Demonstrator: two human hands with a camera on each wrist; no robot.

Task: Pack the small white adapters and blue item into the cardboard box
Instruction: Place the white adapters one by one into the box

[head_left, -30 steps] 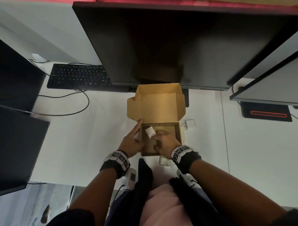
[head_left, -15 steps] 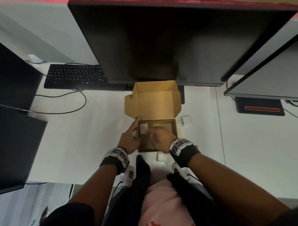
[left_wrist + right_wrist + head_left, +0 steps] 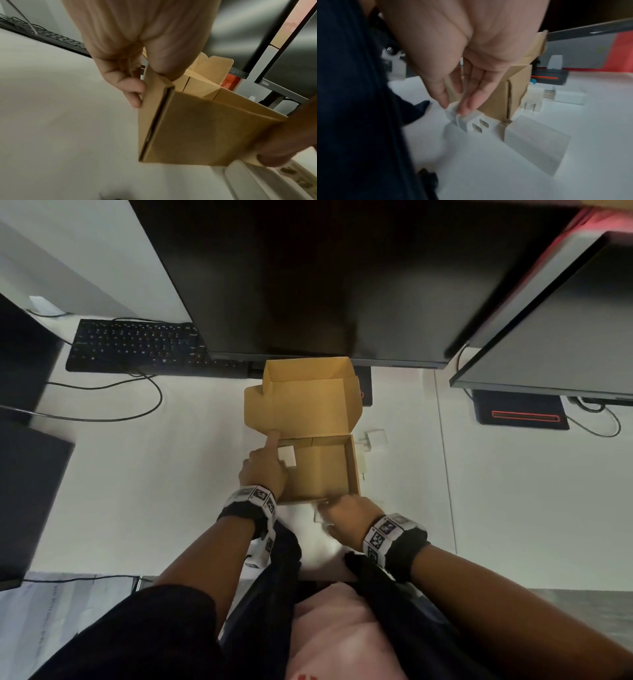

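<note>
The open cardboard box (image 3: 354, 467) stands mid-desk with its lid (image 3: 301, 402) tipped back. One white adapter (image 3: 287, 456) lies inside at the rear left. My left hand (image 3: 265, 470) grips the box's left wall (image 3: 154, 94), thumb inside and fingers (image 3: 132, 93) outside. My right hand (image 3: 346, 513) is just in front of the box and pinches a white two-prong adapter (image 3: 471, 121) that lies on the desk. A second adapter (image 3: 536, 140) lies beside it. A small blue item (image 3: 533, 81) peeks out past the box's right side.
More white adapters (image 3: 375, 438) lie on the desk (image 3: 154, 491) to the right of the box. A large monitor (image 3: 325, 285) hangs over the box's far side. A black keyboard (image 3: 137, 347) and its cable lie at the back left, a second monitor (image 3: 555, 337) at right.
My right hand left an adapter in the box, drew back out and came down in front of the box onto another adapter. The left hand stayed on the left wall.
</note>
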